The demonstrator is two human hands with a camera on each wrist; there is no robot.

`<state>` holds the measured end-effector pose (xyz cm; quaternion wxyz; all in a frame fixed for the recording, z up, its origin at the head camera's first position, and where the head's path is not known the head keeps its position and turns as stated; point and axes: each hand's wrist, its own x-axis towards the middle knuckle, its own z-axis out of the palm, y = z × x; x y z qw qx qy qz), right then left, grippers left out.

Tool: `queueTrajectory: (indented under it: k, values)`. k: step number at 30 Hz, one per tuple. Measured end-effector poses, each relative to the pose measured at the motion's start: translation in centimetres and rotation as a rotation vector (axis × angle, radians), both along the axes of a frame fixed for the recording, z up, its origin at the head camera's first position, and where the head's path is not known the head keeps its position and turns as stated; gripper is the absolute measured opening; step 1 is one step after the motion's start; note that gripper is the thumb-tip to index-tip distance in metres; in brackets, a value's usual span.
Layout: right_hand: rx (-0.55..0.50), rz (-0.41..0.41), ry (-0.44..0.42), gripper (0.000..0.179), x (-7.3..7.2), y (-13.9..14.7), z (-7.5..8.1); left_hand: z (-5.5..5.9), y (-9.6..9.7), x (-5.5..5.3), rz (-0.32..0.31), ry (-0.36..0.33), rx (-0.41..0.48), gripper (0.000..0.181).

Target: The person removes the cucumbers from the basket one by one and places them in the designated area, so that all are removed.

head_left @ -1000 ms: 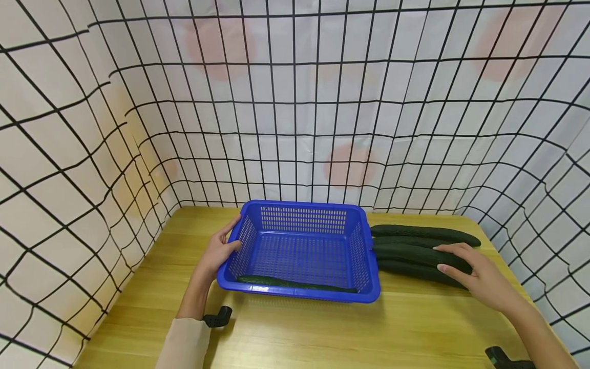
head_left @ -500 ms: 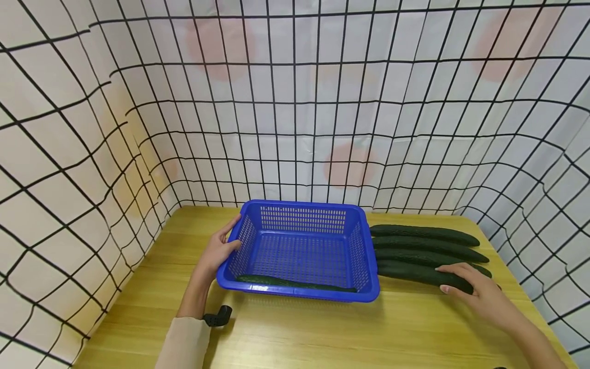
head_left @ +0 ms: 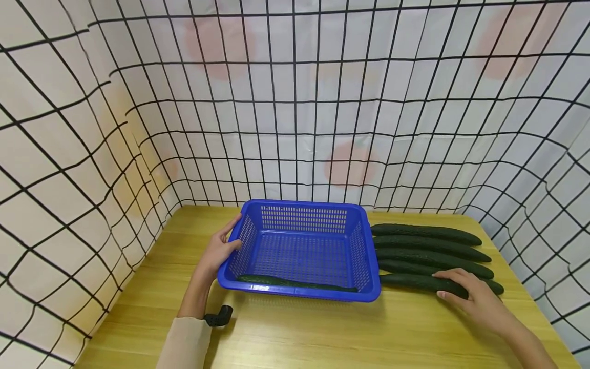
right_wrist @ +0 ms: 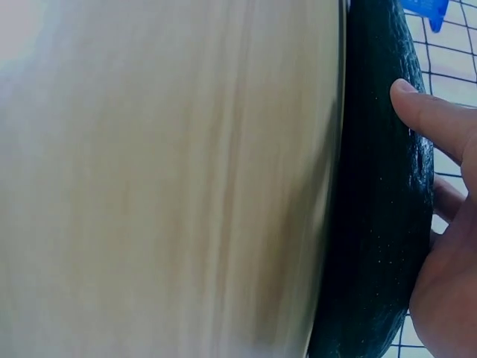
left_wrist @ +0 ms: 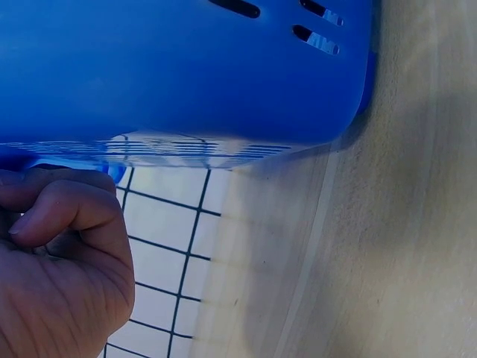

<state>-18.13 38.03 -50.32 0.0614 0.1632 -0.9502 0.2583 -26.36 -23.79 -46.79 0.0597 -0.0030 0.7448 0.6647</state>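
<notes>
A blue slotted plastic basket point(head_left: 300, 291) sits mid-table. My left hand point(head_left: 216, 252) grips its left rim, thumb over the edge; in the left wrist view the fingers point(left_wrist: 78, 212) curl close to the rim. One dark green cucumber point(head_left: 288, 282) lies inside along the near wall. To the right of the basket, several long cucumbers point(head_left: 426, 232) lie side by side. My right hand point(head_left: 479, 302) holds the nearest cucumber point(head_left: 410, 281) near its right end, fingers on the far side. In the right wrist view, the thumb point(right_wrist: 428, 112) presses along this cucumber's side.
The wooden table point(head_left: 295, 338) spreads in front of the basket. A white sheet with a black grid point(head_left: 313, 128) rises behind and on both sides. A black device point(head_left: 218, 316) is worn on the left wrist.
My right hand has moved towards the near side with a cucumber. The cucumbers, stacked before, now lie spread out in a row. My left hand and the basket have stayed put.
</notes>
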Motion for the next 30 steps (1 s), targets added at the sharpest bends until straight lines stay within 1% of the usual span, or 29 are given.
queueTrajectory:
  k: [5,10,18,21,26,30]
  values:
    - [0.023,-0.008,0.054,0.039,-0.4,0.2,-0.1,0.0,0.0,0.0,0.003,0.001,0.001,0.084]
    - [-0.008,0.001,0.092,0.040,-1.0,0.3,-0.2,0.2,0.0,0.1,0.008,-0.002,0.002,0.085]
    - [0.060,0.030,0.188,0.038,-1.3,0.0,-0.6,0.4,0.0,0.2,0.003,-0.001,0.002,0.084]
    - [0.048,0.018,0.154,0.037,-1.3,-0.1,-0.4,0.4,0.0,0.1,0.001,-0.002,-0.001,0.084]
    - [0.024,-0.016,0.059,0.036,-1.3,-0.3,-0.1,0.2,0.0,0.0,0.009,0.000,-0.005,0.085]
    - [0.019,-0.039,0.028,0.037,-1.4,-0.6,0.2,0.2,0.0,0.1,0.010,-0.003,-0.002,0.085]
